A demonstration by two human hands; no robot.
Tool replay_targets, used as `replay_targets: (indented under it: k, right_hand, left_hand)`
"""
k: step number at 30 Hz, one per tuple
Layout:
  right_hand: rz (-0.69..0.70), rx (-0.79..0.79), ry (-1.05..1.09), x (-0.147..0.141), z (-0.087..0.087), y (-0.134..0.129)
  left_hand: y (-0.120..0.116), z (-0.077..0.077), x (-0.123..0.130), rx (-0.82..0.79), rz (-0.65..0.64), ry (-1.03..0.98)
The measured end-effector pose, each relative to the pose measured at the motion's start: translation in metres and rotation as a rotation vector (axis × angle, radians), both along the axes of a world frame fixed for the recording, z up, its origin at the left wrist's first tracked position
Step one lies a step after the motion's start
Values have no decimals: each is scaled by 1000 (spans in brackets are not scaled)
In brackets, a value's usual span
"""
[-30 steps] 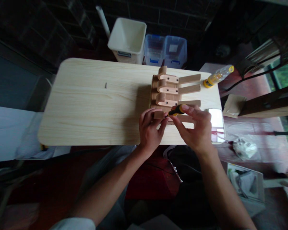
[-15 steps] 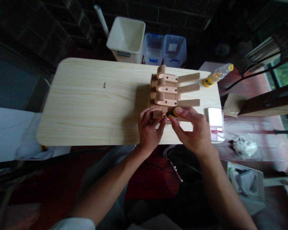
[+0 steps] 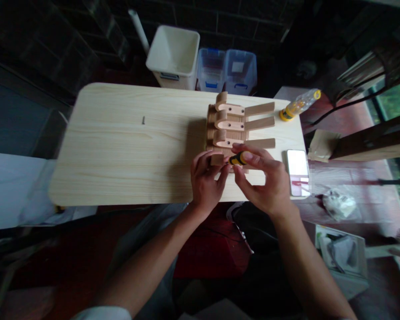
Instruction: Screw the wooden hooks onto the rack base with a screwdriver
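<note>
A wooden rack (image 3: 210, 129) with several curved hook pieces and flat slats lies near the table's right end. Dark screws show in the upper hook pieces. My left hand (image 3: 207, 178) is closed round the nearest hook piece (image 3: 217, 160), its fingertips beside the screwdriver's tip. A short yellow-and-black screwdriver (image 3: 238, 158) is gripped between the thumb and fingers of my right hand (image 3: 265, 178), its tip at that same piece. The tip itself is too small to make out.
On the pale table (image 3: 120, 151) are a small metal piece (image 3: 143, 120), a clear bottle-shaped container with a yellow base (image 3: 298, 106) and a phone (image 3: 298, 172). Behind stand a white bin (image 3: 173, 51) and two clear boxes (image 3: 211, 69) (image 3: 241, 71).
The fingers of my right hand have spread and shifted round the screwdriver handle, one now reaching up over the rack. My left hand stays on the hook piece. The whole view has shifted slightly.
</note>
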State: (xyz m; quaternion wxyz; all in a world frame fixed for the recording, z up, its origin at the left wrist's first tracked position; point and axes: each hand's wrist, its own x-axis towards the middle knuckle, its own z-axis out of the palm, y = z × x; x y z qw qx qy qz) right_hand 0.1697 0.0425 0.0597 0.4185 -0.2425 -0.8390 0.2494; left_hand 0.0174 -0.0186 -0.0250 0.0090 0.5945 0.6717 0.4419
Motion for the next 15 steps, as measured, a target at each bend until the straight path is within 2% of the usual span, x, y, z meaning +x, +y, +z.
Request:
replay_targets:
  k: [7,15]
  right_hand:
    - [-16,6,-55,2,-2,-1]
    - [-59,48,-11,0,-5,4]
  left_hand:
    - [0,-2,0,11,5,3]
    - [0,-2,0,28,-2,-17]
